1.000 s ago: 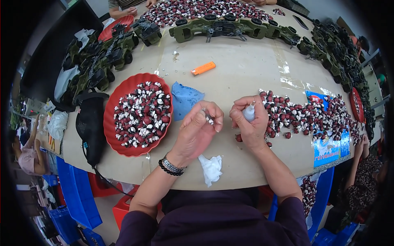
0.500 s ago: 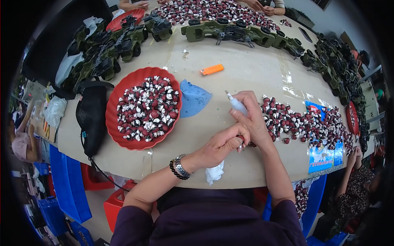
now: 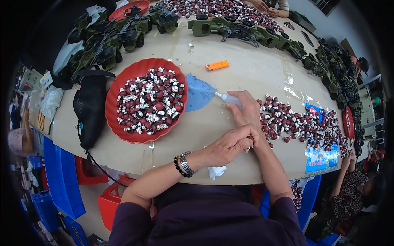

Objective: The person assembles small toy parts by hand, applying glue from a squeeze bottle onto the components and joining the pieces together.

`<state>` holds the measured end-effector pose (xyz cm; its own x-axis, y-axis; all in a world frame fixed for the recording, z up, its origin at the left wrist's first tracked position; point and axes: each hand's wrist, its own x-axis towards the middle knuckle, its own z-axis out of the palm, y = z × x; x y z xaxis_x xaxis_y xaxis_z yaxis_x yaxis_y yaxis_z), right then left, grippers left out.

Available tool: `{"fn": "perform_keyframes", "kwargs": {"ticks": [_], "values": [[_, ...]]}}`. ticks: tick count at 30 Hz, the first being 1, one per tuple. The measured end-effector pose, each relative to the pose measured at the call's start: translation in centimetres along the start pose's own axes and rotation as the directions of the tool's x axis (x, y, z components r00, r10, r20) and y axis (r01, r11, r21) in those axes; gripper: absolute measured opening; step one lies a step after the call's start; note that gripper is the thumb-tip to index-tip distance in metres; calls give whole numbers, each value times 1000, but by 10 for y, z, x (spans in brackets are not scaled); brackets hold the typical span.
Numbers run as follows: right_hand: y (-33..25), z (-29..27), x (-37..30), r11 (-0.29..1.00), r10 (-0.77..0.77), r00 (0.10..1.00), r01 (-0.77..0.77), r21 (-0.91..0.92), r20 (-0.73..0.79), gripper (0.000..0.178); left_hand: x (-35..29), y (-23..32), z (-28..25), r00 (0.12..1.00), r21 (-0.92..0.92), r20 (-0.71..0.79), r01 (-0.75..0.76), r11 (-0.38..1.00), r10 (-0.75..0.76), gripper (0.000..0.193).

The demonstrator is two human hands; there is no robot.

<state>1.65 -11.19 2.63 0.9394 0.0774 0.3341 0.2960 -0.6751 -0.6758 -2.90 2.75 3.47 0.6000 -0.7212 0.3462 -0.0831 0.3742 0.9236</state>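
My right hand is closed around a small translucent white squeeze bottle. Its narrow nozzle points left, at the right corner of a blue translucent sheet lying flat. Crossing at my right wrist, my left hand is pinched on a small dark red and white piece, mostly hidden by the fingers. Left of the sheet stands a scalloped red bowl heaped with similar little red, white and black pieces. A loose pile of such pieces spreads to the right of my right hand.
An orange lighter lies beyond the sheet. A black pouch with a cord sits left of the bowl; crumpled white tissue is at the near edge. Green toy vehicles line the far and side edges. Other people's hands work across the table.
The bottle has tipped from pointing up-left to pointing left, its nozzle now at the blue sheet's corner. My left hand keeps its pinch. The whole view has shifted slightly.
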Motion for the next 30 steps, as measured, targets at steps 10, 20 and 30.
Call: {"fn": "perform_keyframes", "kwargs": {"ticks": [10, 20, 30], "values": [[-2, -1, -1, 1000, 8, 1000, -8, -1, -4, 29, 0, 1, 0, 1000, -3, -6, 17, 1000, -17, 31], [-5, -4, -2, 995, 21, 999, -17, -98, 36, 28, 2, -5, -6, 991, -148, -111, 59, 987, -76, 31], [4, -13, -1, 685, 299, 952, -265, 679, 69, 41, 6, -3, -18, 961, -482, -265, -67, 874, -73, 36]]}}
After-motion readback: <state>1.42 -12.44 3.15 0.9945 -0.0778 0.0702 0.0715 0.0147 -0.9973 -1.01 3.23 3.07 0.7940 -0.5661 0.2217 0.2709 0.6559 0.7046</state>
